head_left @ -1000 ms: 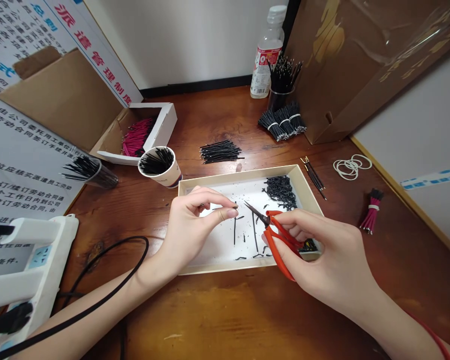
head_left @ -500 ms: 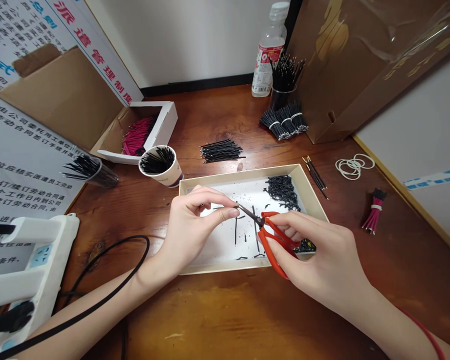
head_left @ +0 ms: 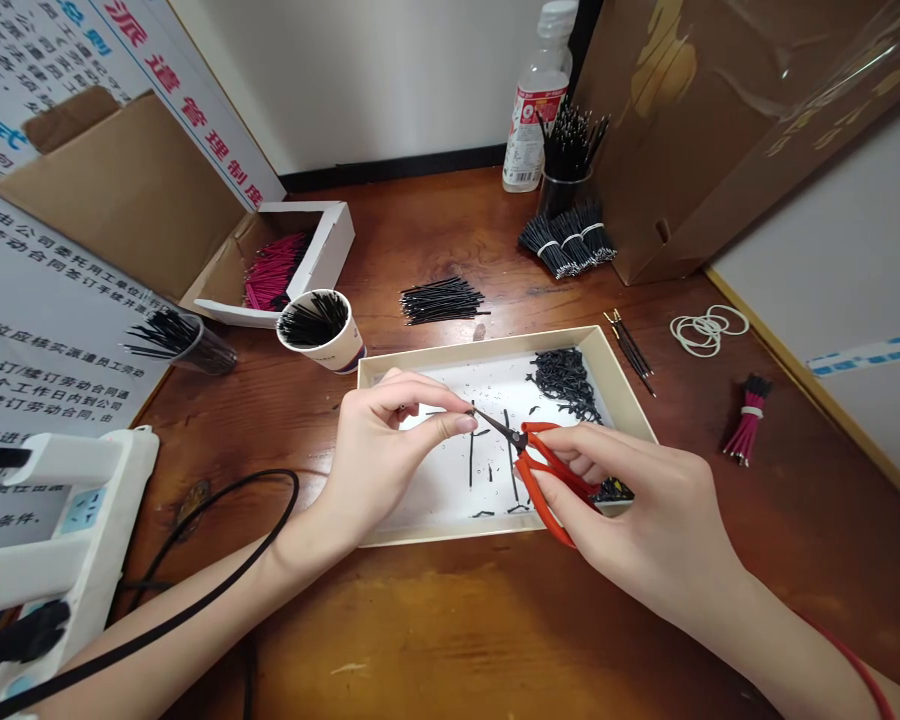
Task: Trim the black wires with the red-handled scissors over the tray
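Over a shallow cream box (head_left: pixel 435 355), my left hand (head_left: pixel 379 450) pinches a thin black wire (head_left: pixel 471 411) between thumb and forefinger; most of the wire is hidden by the fingers. My right hand (head_left: pixel 652 500) grips red-handled scissors (head_left: pixel 520 441) with its fingers in the loops. The scissor tips meet the end of the wire at my left fingertips. On the box's white floor lie a pile of curled black scraps (head_left: pixel 566 383), a few straight black pieces (head_left: pixel 472 460) and tiny bits.
Behind the box lies a row of black wires (head_left: pixel 442 300). A paper cup (head_left: pixel 330 350) of wires and an open carton (head_left: pixel 330 245) stand left. Bundled wires (head_left: pixel 566 245), a bottle (head_left: pixel 526 140) and rubber bands (head_left: pixel 709 330) sit right. A cable (head_left: pixel 195 605) crosses my left forearm.
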The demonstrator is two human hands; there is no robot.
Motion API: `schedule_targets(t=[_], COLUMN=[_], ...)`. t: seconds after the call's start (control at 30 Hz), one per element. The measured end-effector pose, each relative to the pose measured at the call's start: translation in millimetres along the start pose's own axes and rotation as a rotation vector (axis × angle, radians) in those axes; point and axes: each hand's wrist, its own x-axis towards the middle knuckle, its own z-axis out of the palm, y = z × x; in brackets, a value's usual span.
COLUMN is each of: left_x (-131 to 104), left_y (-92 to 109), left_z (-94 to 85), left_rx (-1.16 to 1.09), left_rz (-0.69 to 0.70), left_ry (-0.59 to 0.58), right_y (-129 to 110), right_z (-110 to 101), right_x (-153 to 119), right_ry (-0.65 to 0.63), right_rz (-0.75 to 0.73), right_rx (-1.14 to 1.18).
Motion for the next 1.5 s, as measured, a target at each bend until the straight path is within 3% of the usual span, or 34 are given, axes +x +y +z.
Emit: schedule_targets(t=[1.5], left_x=[-0.2], left_y=[2.4], left_z=[-0.4], left_rx=[0.044], left_rz=[0.003], left_ry=[0.005], right_y=[-2.1], right_z=[-1.9], right_x=[3.3], right_ry=[0.001], right_rz=[0.016], right_rx=[-0.015])
